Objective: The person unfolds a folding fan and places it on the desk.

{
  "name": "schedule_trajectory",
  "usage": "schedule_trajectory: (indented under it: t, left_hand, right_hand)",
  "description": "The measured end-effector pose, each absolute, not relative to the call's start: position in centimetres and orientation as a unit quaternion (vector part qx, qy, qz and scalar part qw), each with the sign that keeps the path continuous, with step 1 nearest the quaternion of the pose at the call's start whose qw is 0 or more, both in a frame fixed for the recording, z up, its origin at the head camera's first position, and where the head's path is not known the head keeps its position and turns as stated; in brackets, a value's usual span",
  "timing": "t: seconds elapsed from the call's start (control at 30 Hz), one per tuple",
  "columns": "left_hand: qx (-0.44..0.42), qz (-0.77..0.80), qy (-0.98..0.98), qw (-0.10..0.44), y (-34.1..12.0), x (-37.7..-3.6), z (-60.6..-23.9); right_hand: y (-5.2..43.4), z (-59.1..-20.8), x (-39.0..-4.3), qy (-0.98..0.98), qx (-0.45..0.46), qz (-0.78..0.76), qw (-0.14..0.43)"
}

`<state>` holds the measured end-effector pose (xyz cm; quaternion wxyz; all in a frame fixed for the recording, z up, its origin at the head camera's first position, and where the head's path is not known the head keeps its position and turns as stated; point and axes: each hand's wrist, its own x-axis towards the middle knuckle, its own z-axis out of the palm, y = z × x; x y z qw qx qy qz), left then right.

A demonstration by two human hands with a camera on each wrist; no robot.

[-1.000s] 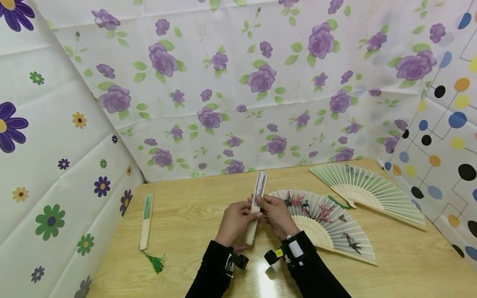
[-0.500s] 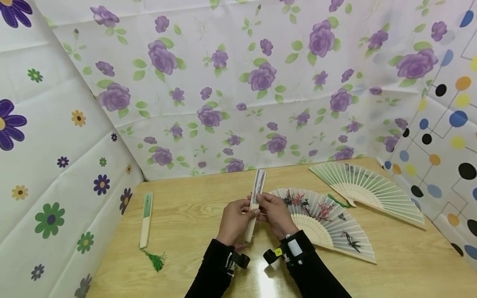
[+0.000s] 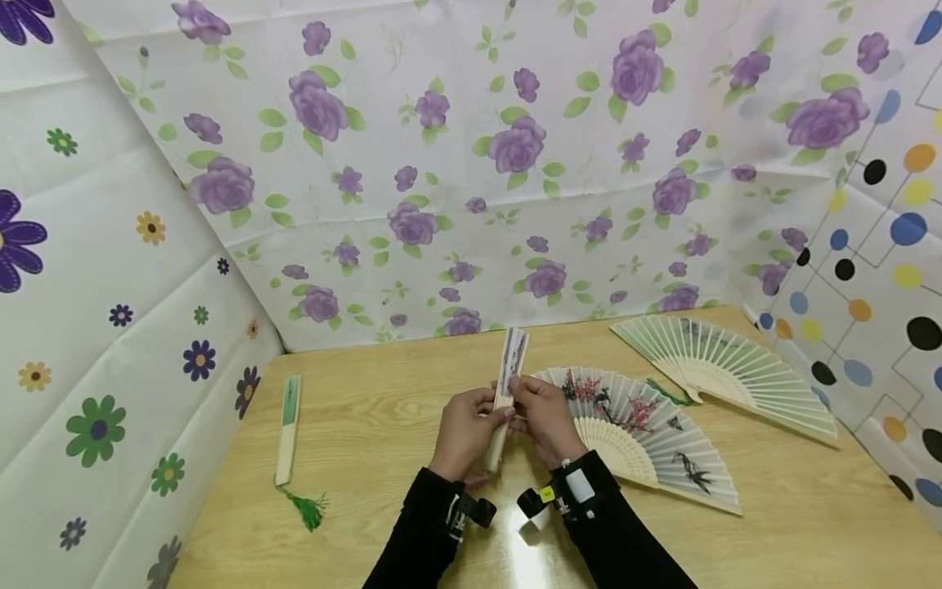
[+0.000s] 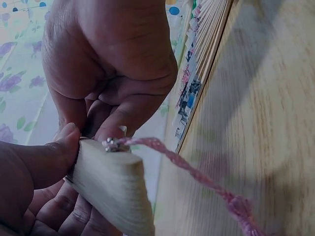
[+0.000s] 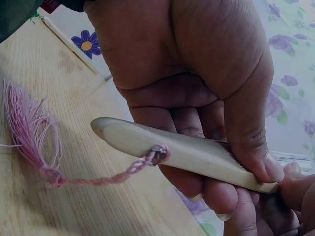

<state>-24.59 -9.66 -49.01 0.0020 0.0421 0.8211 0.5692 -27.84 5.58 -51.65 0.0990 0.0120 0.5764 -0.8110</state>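
Both hands hold a folded hand fan (image 3: 515,350) upright and slightly tilted above the table. It has pale wooden ribs and a whitish upper part with dark print. My left hand (image 3: 462,433) pinches it around the middle, thumb in front. Higher up, my right hand (image 3: 546,413) grips it with the thumb on its front; part of the fingers is hidden behind. In the right wrist view the rounded wooden base (image 5: 128,135) carries a metal eyelet with a twisted pink cord and a pink tassel (image 5: 27,125). The left wrist view shows the same base end and cord (image 4: 189,169).
An open white fan (image 3: 662,433) with pink blossoms lies right of the hands. Behind it lies an open green fan (image 3: 736,372). A folded green fan (image 3: 289,429) with a green tassel (image 3: 307,509) lies at left on the wooden table (image 3: 368,401). Patterned sheets stand around.
The folded fan stays in both hands, which hardly move. Its top end looks slightly more spread than half a second ago. The whole view shifts slightly; the other fans lie still.
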Motion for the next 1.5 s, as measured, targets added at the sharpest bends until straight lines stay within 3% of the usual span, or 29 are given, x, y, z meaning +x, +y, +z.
schedule_trajectory:
  t: [0.27,0.53,0.97,1.23,1.5]
  left_hand:
    - [0.019,0.569,0.822,-0.011,-9.6,-24.4,-49.4]
    - [0.041,0.618,0.785,0.025,-9.6,-24.2,-49.5]
    - [0.008,0.576,0.817,0.003,-9.4,-24.2,-49.5]
    - [0.043,0.512,0.857,-0.034,-10.1,-24.9,-50.0]
    - [0.042,0.533,0.845,0.020,-9.9,-24.5,-49.1]
  right_hand:
    - [5.4,-51.7,-27.7,0.594,0.008,-0.799,0.096]
    - [5.4,-51.6,-27.8,0.594,0.047,-0.800,0.074]
    - [5.1,-51.2,-27.7,0.598,0.061,-0.797,0.054]
    - [4.8,-50.7,-27.5,0.602,0.073,-0.795,0.021]
    - [4.7,-51.3,-27.9,0.613,0.087,-0.785,0.004]
